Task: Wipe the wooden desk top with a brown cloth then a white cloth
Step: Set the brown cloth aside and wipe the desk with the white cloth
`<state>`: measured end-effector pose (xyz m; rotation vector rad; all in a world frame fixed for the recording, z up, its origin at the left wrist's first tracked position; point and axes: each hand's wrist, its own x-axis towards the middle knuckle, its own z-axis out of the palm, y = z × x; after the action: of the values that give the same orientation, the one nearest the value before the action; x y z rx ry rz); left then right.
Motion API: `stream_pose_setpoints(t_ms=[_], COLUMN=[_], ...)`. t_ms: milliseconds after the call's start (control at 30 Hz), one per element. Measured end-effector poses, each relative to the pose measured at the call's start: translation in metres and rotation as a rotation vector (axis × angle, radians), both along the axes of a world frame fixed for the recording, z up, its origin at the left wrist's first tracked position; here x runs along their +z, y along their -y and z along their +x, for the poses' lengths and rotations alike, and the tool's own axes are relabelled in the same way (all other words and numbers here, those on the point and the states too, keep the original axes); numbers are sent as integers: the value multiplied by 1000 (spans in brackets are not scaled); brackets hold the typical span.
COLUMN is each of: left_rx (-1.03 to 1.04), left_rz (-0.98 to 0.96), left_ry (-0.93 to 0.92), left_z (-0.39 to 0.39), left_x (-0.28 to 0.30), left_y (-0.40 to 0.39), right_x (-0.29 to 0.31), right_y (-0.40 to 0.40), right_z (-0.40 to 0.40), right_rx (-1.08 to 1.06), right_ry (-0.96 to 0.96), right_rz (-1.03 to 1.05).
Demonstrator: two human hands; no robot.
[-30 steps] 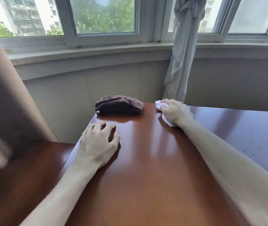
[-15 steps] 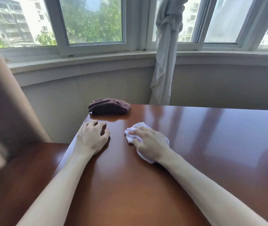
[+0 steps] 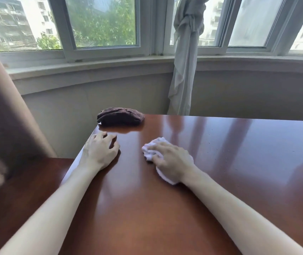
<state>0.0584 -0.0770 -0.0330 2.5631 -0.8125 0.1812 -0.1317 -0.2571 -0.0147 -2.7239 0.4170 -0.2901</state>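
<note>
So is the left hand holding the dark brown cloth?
No, the left hand rests bare on the desk; the brown cloth lies apart at the far corner.

A room in a home, with a polished wooden desk (image 3: 220, 153) set against a curved bay window (image 3: 101, 24), a knotted curtain (image 3: 185, 70) and apartment blocks (image 3: 5, 23) outside.

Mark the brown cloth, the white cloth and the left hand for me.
brown cloth (image 3: 120, 116), head view, middle of the bundle.
white cloth (image 3: 151, 149), head view, bunched end beyond the fingers.
left hand (image 3: 99, 151), head view, back of the hand.
</note>
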Motion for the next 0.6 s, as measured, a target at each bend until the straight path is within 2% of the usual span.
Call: stream_pose_setpoints(t_ms=[133, 367, 467, 600], left_rx=[24, 55, 52, 49], left_rz=[-19, -38, -41, -30], left_ry=[32, 50, 66, 78], left_z=[4, 4, 7, 8], left_x=[-1, -6, -7, -7], left_y=[4, 7, 11, 11], right_x=[-1, 3, 1, -7], right_y=[80, 161, 169, 126], right_z=[69, 144, 150, 115], right_rx=[-209, -336, -343, -251], right_ry=[-2, -32, -37, -3], right_rz=[45, -28, -52, 17])
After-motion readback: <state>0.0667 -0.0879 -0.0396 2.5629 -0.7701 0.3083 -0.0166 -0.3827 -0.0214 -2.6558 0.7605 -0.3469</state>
